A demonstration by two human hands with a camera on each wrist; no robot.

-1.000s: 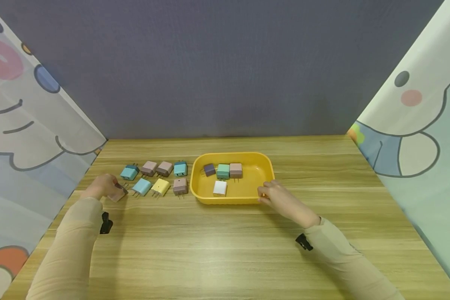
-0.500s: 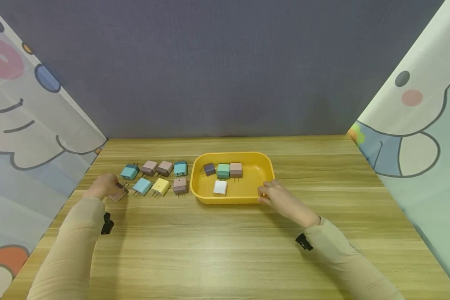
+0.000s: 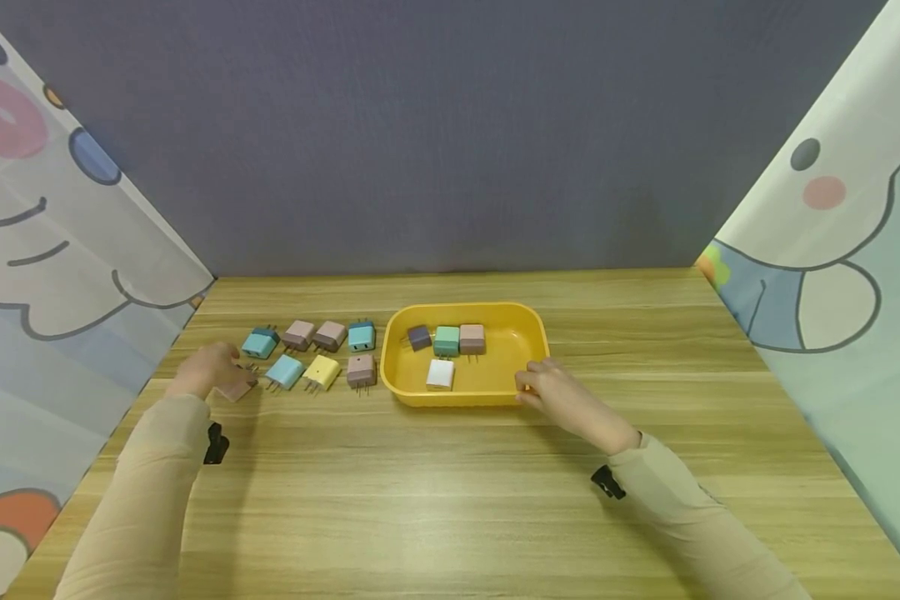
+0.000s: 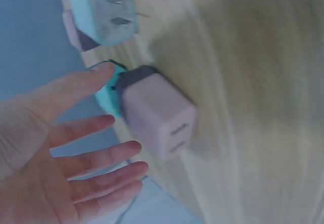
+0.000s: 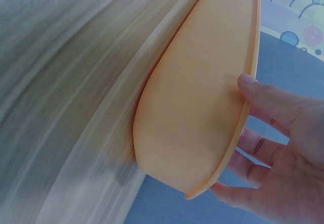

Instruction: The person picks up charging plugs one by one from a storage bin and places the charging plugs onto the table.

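At the left end of a group of plug adapters, my left hand (image 3: 204, 369) is beside a pink-and-dark charger plug (image 3: 234, 388). In the left wrist view, the fingers of that hand (image 4: 50, 168) are spread and straight, with a gap between them and the pink charger plug (image 4: 159, 110) on the table. My right hand (image 3: 570, 404) holds the near right rim of a yellow tray (image 3: 506, 379). The right wrist view has its thumb inside and over the edge, the other fingers behind the tray wall (image 5: 197, 87).
Blue (image 3: 285, 372), yellow (image 3: 322, 373), teal (image 3: 259, 342) and pink (image 3: 361, 371) charger plugs lie in two rows left of the tray. Inside the tray are a white (image 3: 440, 375), a green (image 3: 446, 342), a pink (image 3: 472, 339) and a dark purple plug (image 3: 418, 338).
My left hand has shifted slightly up and away from the pink charger plug, which has moved a little to the right. The right hand and the tray stay in place.
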